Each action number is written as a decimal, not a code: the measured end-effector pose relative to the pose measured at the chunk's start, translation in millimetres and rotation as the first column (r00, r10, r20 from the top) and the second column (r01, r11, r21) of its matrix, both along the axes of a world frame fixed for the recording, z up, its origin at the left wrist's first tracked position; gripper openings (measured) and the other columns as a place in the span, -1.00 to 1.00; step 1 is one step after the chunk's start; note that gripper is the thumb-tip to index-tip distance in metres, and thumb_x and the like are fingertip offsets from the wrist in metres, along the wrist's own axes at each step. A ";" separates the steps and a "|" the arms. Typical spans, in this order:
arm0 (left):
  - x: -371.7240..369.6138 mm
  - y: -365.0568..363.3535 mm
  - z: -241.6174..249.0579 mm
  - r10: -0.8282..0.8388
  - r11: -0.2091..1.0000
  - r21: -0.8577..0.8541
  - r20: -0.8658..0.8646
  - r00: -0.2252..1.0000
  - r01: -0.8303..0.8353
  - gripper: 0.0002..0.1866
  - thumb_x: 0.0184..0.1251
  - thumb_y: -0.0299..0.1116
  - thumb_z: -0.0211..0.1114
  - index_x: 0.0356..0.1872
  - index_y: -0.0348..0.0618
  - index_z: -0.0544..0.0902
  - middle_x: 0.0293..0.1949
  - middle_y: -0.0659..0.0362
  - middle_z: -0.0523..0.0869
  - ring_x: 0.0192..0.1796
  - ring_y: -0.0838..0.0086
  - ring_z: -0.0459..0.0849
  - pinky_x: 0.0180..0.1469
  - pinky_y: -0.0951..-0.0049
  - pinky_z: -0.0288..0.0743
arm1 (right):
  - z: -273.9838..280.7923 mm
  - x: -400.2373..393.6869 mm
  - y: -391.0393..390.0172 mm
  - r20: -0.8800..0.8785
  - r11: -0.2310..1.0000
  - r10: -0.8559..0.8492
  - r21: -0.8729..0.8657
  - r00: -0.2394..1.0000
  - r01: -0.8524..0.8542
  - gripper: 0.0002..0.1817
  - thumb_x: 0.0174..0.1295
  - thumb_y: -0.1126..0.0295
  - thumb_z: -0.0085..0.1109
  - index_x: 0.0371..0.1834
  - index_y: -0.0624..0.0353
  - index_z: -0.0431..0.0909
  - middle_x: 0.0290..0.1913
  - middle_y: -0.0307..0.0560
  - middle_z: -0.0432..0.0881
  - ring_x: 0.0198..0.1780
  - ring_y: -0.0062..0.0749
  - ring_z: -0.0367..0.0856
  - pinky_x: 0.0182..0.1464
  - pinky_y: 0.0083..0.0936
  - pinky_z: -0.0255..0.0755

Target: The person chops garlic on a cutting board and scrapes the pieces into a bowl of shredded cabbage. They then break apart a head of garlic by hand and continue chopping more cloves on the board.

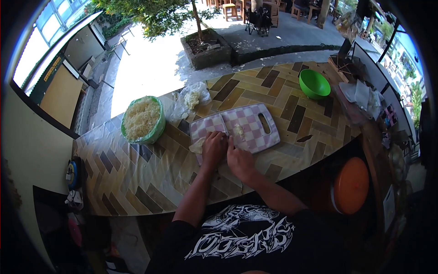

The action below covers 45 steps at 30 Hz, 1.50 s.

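A pink-and-white checkered cutting board (258, 139) lies on the table. My right hand (239, 160) is closed on a knife (223, 122), its thin blade pointing away from me across the board. Beside it, my left hand (215, 147) curls with fingers bent down over a pale, leafy piece that looks like cabbage (197, 146), at the board's left edge. Fine pale shreds (238, 131) lie right of the blade. The left fingertips and most of the knife handle are hidden.
Left of the board stands a green-lined bowl (157, 130) heaped with thin pale strands (142, 118). Behind the board is a clear plastic bag (200, 89) with pale pieces. A bright green bowl (315, 84) sits far right. An orange round container (351, 185) is below the table edge.
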State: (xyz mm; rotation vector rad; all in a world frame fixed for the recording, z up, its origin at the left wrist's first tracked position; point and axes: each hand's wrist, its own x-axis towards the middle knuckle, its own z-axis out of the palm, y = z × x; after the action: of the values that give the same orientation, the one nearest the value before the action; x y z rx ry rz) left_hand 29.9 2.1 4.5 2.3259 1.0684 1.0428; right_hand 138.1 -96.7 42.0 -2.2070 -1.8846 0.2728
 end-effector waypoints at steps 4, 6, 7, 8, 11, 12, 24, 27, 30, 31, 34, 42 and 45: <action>-0.6 -0.2 -5.4 0.015 1.000 0.001 -0.020 1.000 -0.015 -0.88 0.33 -0.43 0.41 -0.18 -0.20 0.81 -0.09 0.06 0.82 0.02 0.01 0.73 0.08 0.05 0.66 | 9.0 11.7 7.5 -0.049 1.000 0.011 -0.001 0.999 -0.012 -0.23 0.38 0.45 0.09 0.65 0.54 0.20 -0.30 0.25 0.82 -0.25 0.14 0.86 -0.14 0.02 0.74; -1.8 2.4 -6.5 0.014 1.000 0.014 -0.018 1.000 -0.014 -0.88 0.32 -0.43 0.42 -0.18 -0.20 0.81 -0.10 0.06 0.82 0.02 0.02 0.73 0.08 0.05 0.66 | 22.5 8.8 0.4 -0.052 1.000 0.019 -0.015 0.998 -0.020 -0.24 0.39 0.46 0.08 0.65 0.55 0.20 -0.30 0.24 0.82 -0.25 0.14 0.86 -0.15 0.01 0.74; -1.8 2.5 -6.8 0.010 1.000 0.017 -0.007 1.000 -0.009 -0.88 0.32 -0.43 0.42 -0.18 -0.19 0.81 -0.10 0.06 0.81 0.02 0.02 0.73 0.08 0.06 0.66 | 24.7 7.3 -3.2 -0.051 0.999 0.022 -0.025 0.998 -0.024 -0.24 0.39 0.46 0.08 0.65 0.55 0.20 -0.31 0.23 0.82 -0.26 0.14 0.86 -0.15 0.00 0.74; -1.2 2.3 -7.4 0.005 1.000 0.019 0.005 1.000 -0.005 -0.88 0.32 -0.43 0.43 -0.18 -0.19 0.81 -0.11 0.07 0.81 0.02 0.02 0.73 0.08 0.06 0.66 | 17.5 3.3 -5.0 -0.020 1.000 0.010 -0.022 1.000 -0.010 -0.23 0.38 0.46 0.09 0.66 0.54 0.20 -0.31 0.23 0.82 -0.26 0.13 0.86 -0.15 0.00 0.74; -0.6 -1.8 1.2 0.015 1.000 0.027 0.002 1.000 -0.015 -0.88 0.32 -0.44 0.43 -0.18 -0.19 0.81 -0.11 0.07 0.81 0.02 0.03 0.72 0.10 0.07 0.65 | -8.8 -4.3 -2.0 0.042 1.000 -0.020 0.004 0.999 0.020 -0.22 0.37 0.44 0.11 0.66 0.52 0.21 -0.31 0.22 0.83 -0.25 0.12 0.87 -0.14 -0.01 0.75; -0.2 -1.9 0.4 0.011 1.000 0.027 0.007 1.000 -0.011 -0.88 0.31 -0.44 0.43 -0.18 -0.19 0.81 -0.11 0.06 0.81 0.02 0.03 0.72 0.11 0.07 0.65 | -9.4 -3.7 1.0 0.035 1.000 -0.023 0.022 0.999 0.022 -0.22 0.37 0.44 0.11 0.66 0.52 0.21 -0.31 0.22 0.83 -0.26 0.12 0.87 -0.13 -0.01 0.75; -2.3 0.5 -2.2 0.005 1.000 -0.022 0.031 0.999 -0.004 -0.87 0.29 -0.42 0.43 -0.21 -0.24 0.82 -0.11 0.02 0.85 0.03 0.01 0.72 0.15 0.07 0.62 | -11.3 -5.5 0.8 0.036 0.998 -0.026 0.050 0.999 0.024 -0.23 0.37 0.44 0.13 0.64 0.55 0.23 -0.34 0.20 0.83 -0.29 0.09 0.88 -0.16 -0.04 0.76; -4.6 2.8 -2.3 -0.006 1.000 -0.009 0.040 0.999 0.006 -0.86 0.29 -0.42 0.43 -0.21 -0.24 0.82 -0.11 0.01 0.85 0.03 0.01 0.73 0.16 0.06 0.62 | 11.4 -1.9 -0.8 -0.002 0.999 -0.004 0.035 1.000 0.004 -0.24 0.39 0.43 0.12 0.63 0.57 0.23 -0.37 0.19 0.83 -0.31 0.08 0.88 -0.18 -0.06 0.77; -5.6 2.1 0.5 -0.007 1.000 0.002 0.027 1.000 0.007 -0.86 0.30 -0.41 0.43 -0.21 -0.25 0.82 -0.12 0.01 0.85 0.03 0.01 0.73 0.16 0.06 0.61 | 12.0 -8.9 -6.6 0.022 0.999 -0.011 0.032 1.000 0.010 -0.25 0.38 0.44 0.11 0.63 0.56 0.23 -0.36 0.19 0.83 -0.30 0.09 0.88 -0.17 -0.06 0.77; -5.3 2.1 1.4 -0.006 1.000 0.001 0.026 1.000 0.006 -0.86 0.30 -0.41 0.43 -0.21 -0.25 0.82 -0.12 0.01 0.85 0.03 0.01 0.73 0.16 0.06 0.61 | 9.1 -11.9 -9.6 0.038 0.999 -0.023 0.030 0.999 0.021 -0.24 0.38 0.44 0.11 0.63 0.55 0.23 -0.35 0.19 0.83 -0.29 0.09 0.88 -0.17 -0.06 0.76; -2.8 4.5 -2.7 0.002 1.000 -0.026 0.040 0.999 -0.001 -0.87 0.29 -0.41 0.44 -0.23 -0.25 0.82 -0.13 0.01 0.86 0.04 0.00 0.73 0.17 0.07 0.61 | -5.5 -16.7 -6.6 0.098 0.997 -0.032 0.072 0.995 0.025 -0.29 0.41 0.44 0.14 0.60 0.58 0.28 -0.36 0.16 0.84 -0.31 0.03 0.89 -0.21 -0.11 0.78; -3.6 4.2 -4.2 0.029 0.999 -0.044 0.035 0.999 -0.028 -0.87 0.32 -0.39 0.44 -0.23 -0.24 0.82 -0.12 -0.01 0.86 0.07 0.00 0.73 0.19 0.07 0.60 | 2.9 -14.9 -13.1 0.089 0.997 -0.009 0.074 0.996 0.003 -0.29 0.41 0.45 0.12 0.60 0.58 0.27 -0.35 0.20 0.83 -0.29 0.06 0.89 -0.18 -0.09 0.77; -3.5 0.2 -1.9 0.051 0.995 -0.094 0.042 0.998 -0.046 -0.86 0.33 -0.39 0.44 -0.18 -0.23 0.80 -0.12 -0.02 0.86 0.07 -0.01 0.73 0.19 0.04 0.59 | -14.8 -13.2 -5.4 0.096 0.990 -0.025 0.143 0.995 0.011 -0.30 0.41 0.44 0.13 0.58 0.59 0.29 -0.35 0.20 0.83 -0.29 0.08 0.89 -0.20 -0.08 0.78</action>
State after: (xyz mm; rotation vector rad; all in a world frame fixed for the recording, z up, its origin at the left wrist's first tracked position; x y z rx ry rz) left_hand 26.4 2.3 2.6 2.2039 1.1366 1.0355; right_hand 124.9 -102.1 27.2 -2.1770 -1.8686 0.0265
